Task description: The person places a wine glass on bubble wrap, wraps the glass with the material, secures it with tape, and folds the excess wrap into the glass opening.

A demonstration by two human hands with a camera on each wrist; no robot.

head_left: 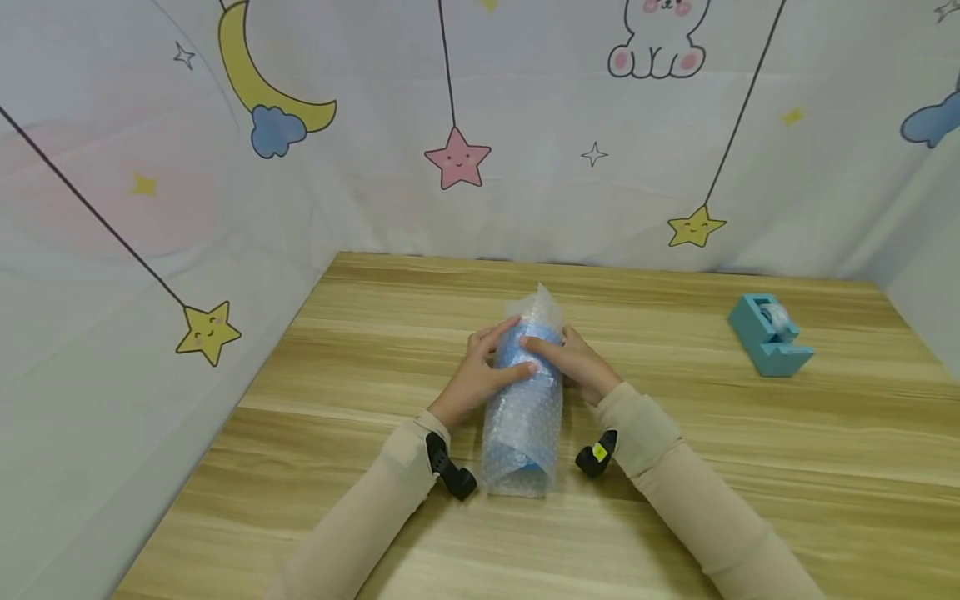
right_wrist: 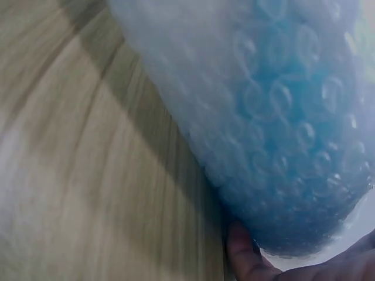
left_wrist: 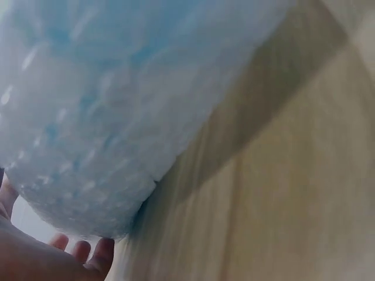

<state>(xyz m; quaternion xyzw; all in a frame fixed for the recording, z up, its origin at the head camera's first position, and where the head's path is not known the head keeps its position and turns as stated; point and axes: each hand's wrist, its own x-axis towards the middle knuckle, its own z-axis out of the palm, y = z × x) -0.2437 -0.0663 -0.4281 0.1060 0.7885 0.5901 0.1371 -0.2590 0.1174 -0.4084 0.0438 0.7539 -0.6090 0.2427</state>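
Observation:
A roll of clear bubble wrap (head_left: 522, 417) lies lengthwise on the table, wound round something blue whose kind the wrap hides. My left hand (head_left: 480, 371) grips its left side, thumb across the top and fingers along the far left. From the right, my right hand (head_left: 577, 360) holds it, thumb over the top and the other fingers mostly hidden behind. The near end of the wrap gapes loosely, and a pointed corner sticks up at the far end. In the left wrist view, fingertips (left_wrist: 102, 257) touch the wrap; in the right wrist view, a finger (right_wrist: 243, 252) reaches its underside.
A teal tape dispenser (head_left: 768, 337) with a roll of clear tape stands on the right of the wood-grain table (head_left: 337, 350). Behind the table hangs a white curtain (head_left: 540, 200) printed with stars and a moon. Small black cameras sit on both wrists.

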